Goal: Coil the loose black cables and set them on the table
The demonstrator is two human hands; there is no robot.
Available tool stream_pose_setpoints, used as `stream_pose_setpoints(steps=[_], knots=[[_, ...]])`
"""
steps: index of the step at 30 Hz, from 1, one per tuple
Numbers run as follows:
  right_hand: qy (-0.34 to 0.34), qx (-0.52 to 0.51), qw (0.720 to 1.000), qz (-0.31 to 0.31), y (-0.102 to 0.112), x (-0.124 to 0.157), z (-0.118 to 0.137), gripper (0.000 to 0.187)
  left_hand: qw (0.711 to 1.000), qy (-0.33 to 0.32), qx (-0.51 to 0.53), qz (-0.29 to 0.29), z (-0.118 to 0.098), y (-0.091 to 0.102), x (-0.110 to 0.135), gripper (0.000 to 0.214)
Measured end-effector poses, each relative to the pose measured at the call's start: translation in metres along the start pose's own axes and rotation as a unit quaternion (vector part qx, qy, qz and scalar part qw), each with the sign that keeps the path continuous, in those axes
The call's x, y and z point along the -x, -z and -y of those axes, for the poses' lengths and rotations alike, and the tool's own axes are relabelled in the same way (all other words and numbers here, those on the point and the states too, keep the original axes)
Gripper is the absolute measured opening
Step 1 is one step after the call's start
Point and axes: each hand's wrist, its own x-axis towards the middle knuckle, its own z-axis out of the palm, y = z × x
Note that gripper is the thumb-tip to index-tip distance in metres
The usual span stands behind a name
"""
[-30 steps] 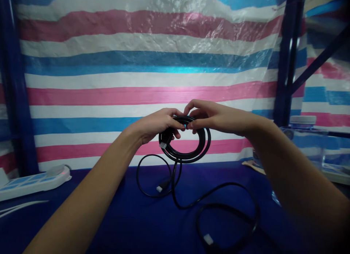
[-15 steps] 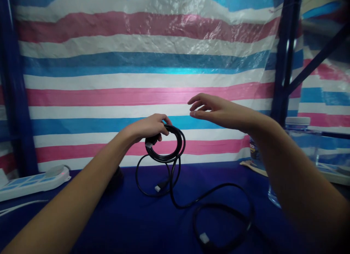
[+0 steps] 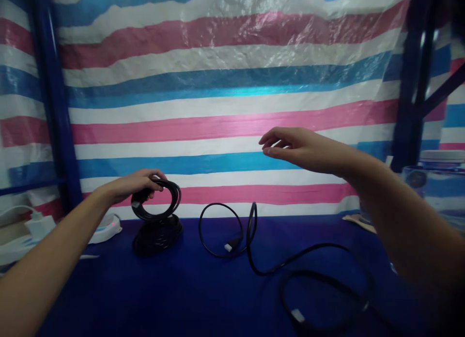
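My left hand (image 3: 145, 182) grips the upper part of a coiled black cable (image 3: 175, 201), fingers closed around the loops; a pale-capped plug shows on the coil's left side. Just beneath hangs over a pile of coiled black cable (image 3: 158, 240) lying on the blue tabletop; whether the two touch, I cannot tell. My right hand (image 3: 286, 142) is raised in mid-air at the right, fingers loosely stretched and holding nothing. Below it a loose black cable (image 3: 267, 271) sprawls in loops on the table, with one pale plug (image 3: 228, 247) near the middle and another pale plug (image 3: 298, 315) at the front.
A white power strip (image 3: 107, 230) with a plugged-in white adapter (image 3: 40, 226) is at the left. A clear container with a white lid (image 3: 441, 157) stands at the far right, partly behind my arm. Striped sheeting (image 3: 232, 129) hangs between blue posts (image 3: 60, 99).
My left hand has carried the coiled cable left, away from the loose cable and over the pile. My right hand stays raised, and the view has turned slightly left.
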Motion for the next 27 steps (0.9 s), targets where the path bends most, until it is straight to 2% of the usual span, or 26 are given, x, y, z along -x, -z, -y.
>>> stream_pose_setpoints(steps=[4, 9, 13, 20, 27], knots=[[0.003, 0.012, 1.000, -0.007, -0.001, -0.001, 0.000, 0.036, 0.995, 0.035, -0.036, 0.087, 0.031, -0.020, -0.017, 0.042], [0.004, 0.014, 1.000, -0.017, 0.003, 0.001, 0.000, 0.035, 0.984, 0.057, -0.148, 0.075, 0.057, -0.030, -0.033, 0.048], [-0.001, 0.015, 1.000, -0.010, 0.004, 0.002, 0.002, 0.035, 0.970, 0.048, -0.224, 0.085, 0.055, -0.030, -0.033, 0.052], [0.003, 0.018, 1.000, 0.023, 0.003, 0.002, 0.003, 0.035, 0.955, 0.037, -0.275, 0.108, 0.039, -0.035, -0.031, 0.050], [0.005, 0.007, 0.999, 0.036, 0.001, 0.001, 0.002, 0.033, 0.953, -0.006, -0.289, 0.096, 0.051, -0.030, -0.041, 0.052]])
